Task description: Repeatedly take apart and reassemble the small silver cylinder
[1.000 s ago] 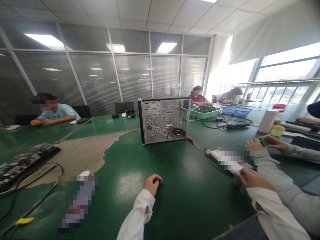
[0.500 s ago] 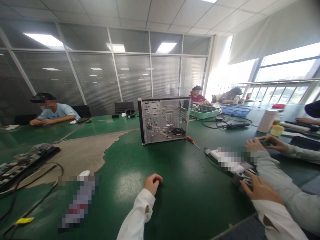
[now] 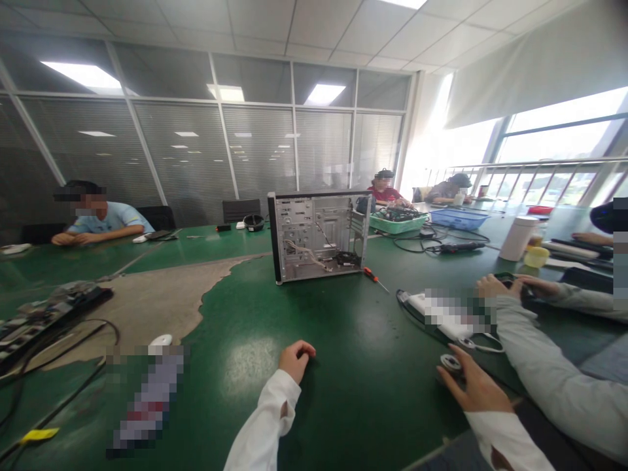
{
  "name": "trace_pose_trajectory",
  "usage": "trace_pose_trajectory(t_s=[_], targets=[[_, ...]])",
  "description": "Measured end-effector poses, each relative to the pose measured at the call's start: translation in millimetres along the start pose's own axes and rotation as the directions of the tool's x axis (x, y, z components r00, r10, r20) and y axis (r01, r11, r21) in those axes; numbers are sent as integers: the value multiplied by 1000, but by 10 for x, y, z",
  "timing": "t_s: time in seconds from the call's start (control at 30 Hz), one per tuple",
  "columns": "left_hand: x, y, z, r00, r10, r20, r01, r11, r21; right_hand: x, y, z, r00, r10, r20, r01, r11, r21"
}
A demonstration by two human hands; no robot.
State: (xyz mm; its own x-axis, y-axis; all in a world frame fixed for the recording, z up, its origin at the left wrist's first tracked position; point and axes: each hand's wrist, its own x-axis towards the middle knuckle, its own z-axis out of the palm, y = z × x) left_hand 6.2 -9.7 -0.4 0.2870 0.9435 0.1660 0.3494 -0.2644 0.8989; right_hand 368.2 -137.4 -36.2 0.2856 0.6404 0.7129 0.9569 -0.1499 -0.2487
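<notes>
My left hand [image 3: 297, 361] rests on the green table with its fingers loosely curled in, and nothing shows in it. Between the thumb and fingers of my right hand [image 3: 478, 383] is a small round silver-and-dark object [image 3: 450, 364]; its kind I cannot make out. Beyond that hand lies a white power strip [image 3: 441, 317], partly blurred out, with a dark cable beside it. An open computer case [image 3: 321, 239] stands upright farther back, its metal inside and loose wires showing. A screwdriver [image 3: 371, 275] with an orange-and-black handle lies by its lower right corner.
At right, a co-worker's grey-sleeved arms [image 3: 530, 333] reach over the table, hands around a small dark item. A green basket [image 3: 400, 224], a blue basket [image 3: 458, 219] and a white bottle [image 3: 517, 239] stand behind. Circuit boards [image 3: 53, 314] and cables lie at left.
My right hand has moved left and away from the power strip, carrying the round object with it. My left hand stays in place. The co-worker's hands have shifted slightly.
</notes>
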Motion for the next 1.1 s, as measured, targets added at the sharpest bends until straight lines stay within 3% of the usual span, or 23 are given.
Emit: trace_pose_trajectory(t_s=[0.2, 0.37, 0.43, 0.53, 0.67, 0.9, 1.1], targets=[[4, -5, 6, 1000, -11, -16, 10, 999, -41, 81, -1036, 122, 960, -207, 191, 143, 942, 303], [7, -34, -39, 993, -45, -106, 25, 984, -176, 368, -1916, 422, 800, -491, 345, 219, 774, 594], [11, -46, -88, 985, -77, -152, 39, 970, -239, 469, -2213, 623, 778, -505, 374, 177, 747, 640], [28, -59, -158, 968, -111, -226, 42, 956, -289, 528, -2528, 909, 788, -468, 400, 94, 733, 673], [90, -76, -182, 961, -90, -261, 23, 968, -250, 488, -2644, 1071, 776, -490, 398, 40, 668, 743], [213, -207, -156, 982, 64, -180, -50, 995, 86, 478, -2532, 990, 753, -550, 361, 17, 565, 825], [221, -256, -139, 980, 64, -188, -35, 987, 154, 500, -2493, 998, 751, -583, 311, 41, 510, 859]])
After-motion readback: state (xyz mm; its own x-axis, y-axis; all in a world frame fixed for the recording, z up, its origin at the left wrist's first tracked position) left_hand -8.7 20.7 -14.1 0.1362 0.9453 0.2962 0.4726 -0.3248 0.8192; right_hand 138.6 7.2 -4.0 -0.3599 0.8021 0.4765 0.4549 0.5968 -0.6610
